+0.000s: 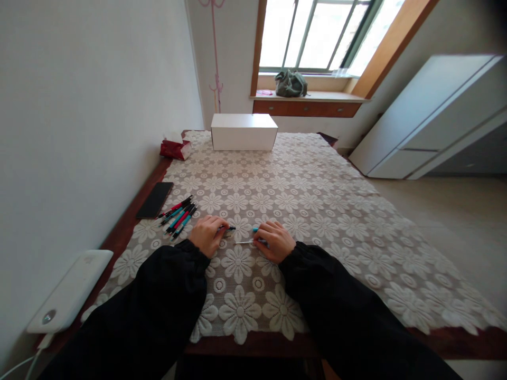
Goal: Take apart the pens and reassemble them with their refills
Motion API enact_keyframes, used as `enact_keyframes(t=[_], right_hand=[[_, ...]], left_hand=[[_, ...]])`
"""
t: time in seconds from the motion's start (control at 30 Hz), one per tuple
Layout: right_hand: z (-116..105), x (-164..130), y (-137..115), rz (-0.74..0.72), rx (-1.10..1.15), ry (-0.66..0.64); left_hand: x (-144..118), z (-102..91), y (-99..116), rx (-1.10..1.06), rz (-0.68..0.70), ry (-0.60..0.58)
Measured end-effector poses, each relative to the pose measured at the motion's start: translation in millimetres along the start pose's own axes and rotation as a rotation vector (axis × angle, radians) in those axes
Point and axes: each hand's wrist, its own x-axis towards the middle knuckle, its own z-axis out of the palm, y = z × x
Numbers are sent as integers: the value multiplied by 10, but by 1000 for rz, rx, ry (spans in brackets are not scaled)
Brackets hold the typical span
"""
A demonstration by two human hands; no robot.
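On the lace tablecloth (317, 179) at frame centre, your left hand (207, 234) pinches a pen piece (231, 228) pointing right, toward the teal piece (255, 229) and thin refill (246, 242) your right hand (274, 240) grasps.

no text, label, brand, number or sign can be read anywhere. the white box (243, 132) at the far end of the lace tablecloth (317, 200) shows blank faces, the red packet (175, 148) left of the white box is too small to make out, and the pens (179, 214) show no legible print.
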Motion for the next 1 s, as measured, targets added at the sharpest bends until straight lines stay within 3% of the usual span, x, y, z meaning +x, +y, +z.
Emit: enact_keyframes(t=[0.17,0.4,1.0], right_hand=[[5,-5,2,3,3,9],[6,-3,1,9,-3,2],[10,-5,11,9,2,-4]], left_hand=[[-9,-35,56,-39,14,57],[-27,-75,116,-19,37,-13],[-29,-53,99,-33,43,-28]])
